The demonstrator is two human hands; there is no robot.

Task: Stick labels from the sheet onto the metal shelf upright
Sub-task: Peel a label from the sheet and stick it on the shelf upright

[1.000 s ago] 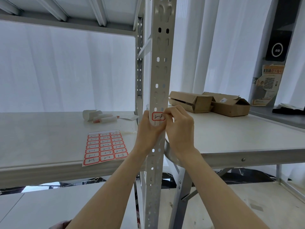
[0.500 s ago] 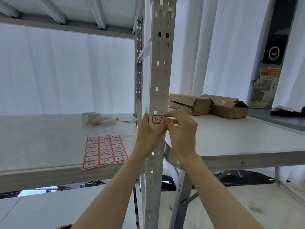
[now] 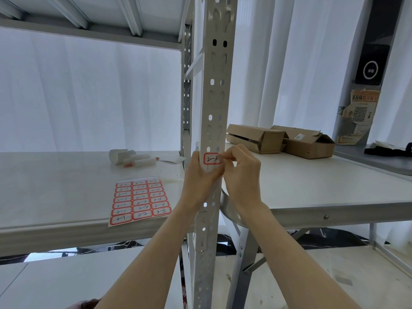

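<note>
Head view: right hand (image 3: 242, 175) pinches label (image 3: 211, 158) "2-3" at its 3 o'clock edge, against upright (image 3: 217, 85). Left hand (image 3: 199, 177) grips upright. Label looks nearly stuck. Sheet (image 3: 140, 200), 8 o'clock on shelf (image 3: 66, 186), mostly full: plenty left.

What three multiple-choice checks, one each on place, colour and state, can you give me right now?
1. Where does the label sheet lie?
A. on the shelf board, left of the upright
B. on the floor
C. in a drawer
2. What colour borders the 2-3 label?
A. blue
B. red
C. green
3. What is the left hand doing?
A. hanging idle
B. lifting the sheet
C. gripping the upright below the label
Answers: 1 A, the sheet lies flat near the board's front edge; 2 B, its rim is red; 3 C, its fingers wrap the upright while the right hand pinches the label's right edge.
</note>
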